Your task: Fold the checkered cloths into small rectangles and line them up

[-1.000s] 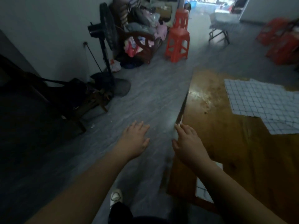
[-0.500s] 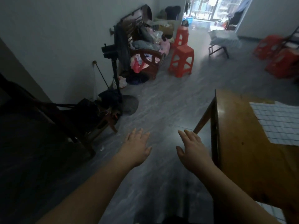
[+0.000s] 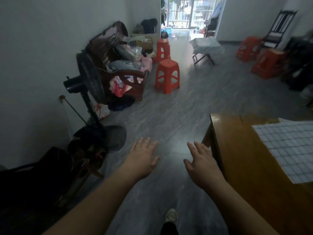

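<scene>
Both bare hands are held out in front of the body, palms down, above the grey streaked tile floor (image 3: 169, 119). The left hand (image 3: 141, 160) is spread flat with the fingers apart, and nothing is held in it. The right hand (image 3: 202, 164) is likewise open and empty, its fingers loosely splayed, just beside the left edge of the brown wooden counter (image 3: 245, 167); whether that edge is touched cannot be told. The white cloth with a grey checkered grid (image 3: 288, 150) is laid flat and unfolded on the right part of the counter, well apart from both hands, and is cut off by the right border of the view. A white shoe (image 3: 171, 215) is seen on the floor below, between the forearms. A black standing fan (image 3: 89, 78) is placed by the left wall, next to a dark wooden bench piled with clothes (image 3: 122, 68). A red plastic stool (image 3: 167, 75) is set further back on the floor.
</scene>
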Motion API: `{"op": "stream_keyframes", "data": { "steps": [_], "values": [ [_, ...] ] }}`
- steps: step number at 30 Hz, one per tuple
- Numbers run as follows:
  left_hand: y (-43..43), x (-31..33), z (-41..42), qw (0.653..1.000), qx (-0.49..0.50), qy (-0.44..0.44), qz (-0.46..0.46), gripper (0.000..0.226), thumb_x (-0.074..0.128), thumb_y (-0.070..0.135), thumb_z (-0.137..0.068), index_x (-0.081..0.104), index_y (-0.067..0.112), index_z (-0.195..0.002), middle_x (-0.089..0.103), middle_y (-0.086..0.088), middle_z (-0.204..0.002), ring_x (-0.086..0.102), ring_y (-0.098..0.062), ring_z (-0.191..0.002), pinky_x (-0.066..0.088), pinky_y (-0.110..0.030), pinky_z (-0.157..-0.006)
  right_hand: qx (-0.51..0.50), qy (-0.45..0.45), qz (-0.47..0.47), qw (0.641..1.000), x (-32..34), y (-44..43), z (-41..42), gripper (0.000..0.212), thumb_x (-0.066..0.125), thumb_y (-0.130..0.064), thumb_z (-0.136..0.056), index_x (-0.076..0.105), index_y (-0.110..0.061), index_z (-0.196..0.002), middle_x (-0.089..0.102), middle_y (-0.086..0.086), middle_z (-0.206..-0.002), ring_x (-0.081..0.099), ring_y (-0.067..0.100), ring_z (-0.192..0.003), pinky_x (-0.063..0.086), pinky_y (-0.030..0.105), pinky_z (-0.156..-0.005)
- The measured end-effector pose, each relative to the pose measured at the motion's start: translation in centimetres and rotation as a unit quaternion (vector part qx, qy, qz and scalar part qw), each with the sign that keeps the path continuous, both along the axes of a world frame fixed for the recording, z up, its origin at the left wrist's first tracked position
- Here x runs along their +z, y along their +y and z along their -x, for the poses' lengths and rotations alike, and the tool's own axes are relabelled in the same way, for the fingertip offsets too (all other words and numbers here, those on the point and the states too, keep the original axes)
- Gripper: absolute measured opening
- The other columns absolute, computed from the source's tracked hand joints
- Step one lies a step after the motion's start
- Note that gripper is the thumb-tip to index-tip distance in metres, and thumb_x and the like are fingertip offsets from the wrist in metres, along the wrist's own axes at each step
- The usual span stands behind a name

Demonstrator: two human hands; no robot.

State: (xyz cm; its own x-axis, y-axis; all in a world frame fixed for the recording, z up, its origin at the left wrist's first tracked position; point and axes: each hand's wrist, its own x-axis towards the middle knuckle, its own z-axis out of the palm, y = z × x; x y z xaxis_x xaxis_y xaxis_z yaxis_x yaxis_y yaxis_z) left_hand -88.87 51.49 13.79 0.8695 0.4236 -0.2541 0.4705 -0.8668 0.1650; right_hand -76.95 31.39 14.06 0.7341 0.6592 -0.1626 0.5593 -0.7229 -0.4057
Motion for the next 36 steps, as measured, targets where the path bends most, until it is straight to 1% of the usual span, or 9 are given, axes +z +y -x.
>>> {"op": "stream_keyframes", "data": {
  "steps": [2,5,7,12,18,23,28,32,36],
  "values": [
    [2.4,0.9,-4.3,1.000,0.001,0.004,-0.001,0.070,0.036,0.054,-0.105,0.009,0.028,-0.164,0.007,-0.005,-0.172,0.004,-0.029,-0.158,0.006,-0.044,-0.127,-0.003,0.004,0.000,1.000,0.4,2.6,-4.3,0.068,0.041,-0.049,-0.104,0.009,-0.033,-0.161,0.006,-0.003,-0.170,-0.001,0.021,-0.157,0.009,0.043,-0.125],
    [5.7,2.1,-10.3,1.000,-0.009,0.007,-0.003,0.068,0.035,0.053,-0.106,0.008,0.028,-0.164,0.004,-0.005,-0.173,0.003,-0.028,-0.158,0.006,-0.044,-0.127,-0.001,0.000,-0.011,1.000,1.1,6.6,-10.3,0.068,0.041,-0.050,-0.103,0.010,-0.032,-0.161,0.008,-0.002,-0.170,0.002,0.021,-0.156,0.012,0.043,-0.125],
    [7.9,2.4,-13.6,1.000,-0.011,0.006,-0.007,0.068,0.035,0.053,-0.106,0.010,0.028,-0.164,0.005,-0.005,-0.172,0.005,-0.028,-0.158,0.009,-0.045,-0.127,0.009,-0.007,-0.011,1.000,1.6,9.1,-13.9,0.068,0.040,-0.049,-0.103,0.012,-0.029,-0.162,0.011,0.000,-0.169,0.004,0.022,-0.156,0.014,0.042,-0.124],
    [13.6,1.3,-20.5,1.000,-0.003,0.014,-0.001,0.070,0.036,0.055,-0.105,0.012,0.028,-0.164,0.008,-0.005,-0.172,0.007,-0.029,-0.158,0.013,-0.044,-0.127,0.007,-0.009,-0.004,1.000,2.2,14.2,-21.0,0.067,0.040,-0.049,-0.104,0.013,-0.029,-0.162,0.013,0.000,-0.169,0.007,0.022,-0.156,0.014,0.041,-0.124],
    [21.6,-0.8,-31.4,0.999,-0.038,0.005,0.004,0.069,0.036,0.054,-0.105,0.011,0.026,-0.164,0.007,-0.007,-0.172,0.006,-0.030,-0.158,0.013,-0.047,-0.127,-0.028,-0.019,0.015,0.999,0.3,21.4,-30.3,0.068,0.041,-0.048,-0.103,0.012,-0.028,-0.162,0.013,0.000,-0.169,0.007,0.022,-0.155,0.016,0.042,-0.125],
    [30.0,-2.0,-41.3,0.996,-0.090,0.024,-0.012,0.070,0.035,0.055,-0.105,0.011,0.026,-0.164,0.008,-0.008,-0.172,0.007,-0.032,-0.158,0.013,-0.048,-0.127,-0.078,-0.014,0.036,0.996,-1.3,29.0,-38.5,0.067,0.040,-0.047,-0.104,0.012,-0.027,-0.161,0.012,0.000,-0.169,0.006,0.023,-0.156,0.015,0.042,-0.126],
    [36.9,-1.2,-52.1,0.987,-0.159,0.024,-0.012,0.070,0.036,0.052,-0.105,0.011,0.025,-0.164,0.009,-0.008,-0.172,0.008,-0.030,-0.158,0.013,-0.046,-0.127,-0.133,-0.013,0.039,0.990,-0.6,34.5,-46.2,0.066,0.039,-0.045,-0.104,0.013,-0.024,-0.161,0.013,0.002,-0.169,0.007,0.023,-0.155,0.010,0.038,-0.126],
    [38.4,-0.7,-60.9,0.976,-0.217,0.022,-0.007,0.070,0.037,0.054,-0.104,0.012,0.026,-0.163,0.011,-0.010,-0.171,0.010,-0.032,-0.157,0.015,-0.047,-0.127,-0.184,-0.015,0.044,0.982,-0.5,35.8,-52.2,0.067,0.039,-0.046,-0.104,0.013,-0.024,-0.161,0.013,0.003,-0.169,0.007,0.024,-0.155,0.012,0.039,-0.127],
    [36.8,-0.6,-69.6,0.958,-0.285,0.021,0.002,0.068,0.038,0.052,-0.104,0.014,0.027,-0.163,0.011,-0.008,-0.172,0.009,-0.031,-0.158,0.014,-0.047,-0.127,-0.247,-0.033,0.049,0.967,-1.4,34.3,-58.8,0.068,0.038,-0.047,-0.103,0.016,-0.021,-0.161,0.017,0.007,-0.168,0.012,0.026,-0.154,0.011,0.038,-0.127]
  ]
}}
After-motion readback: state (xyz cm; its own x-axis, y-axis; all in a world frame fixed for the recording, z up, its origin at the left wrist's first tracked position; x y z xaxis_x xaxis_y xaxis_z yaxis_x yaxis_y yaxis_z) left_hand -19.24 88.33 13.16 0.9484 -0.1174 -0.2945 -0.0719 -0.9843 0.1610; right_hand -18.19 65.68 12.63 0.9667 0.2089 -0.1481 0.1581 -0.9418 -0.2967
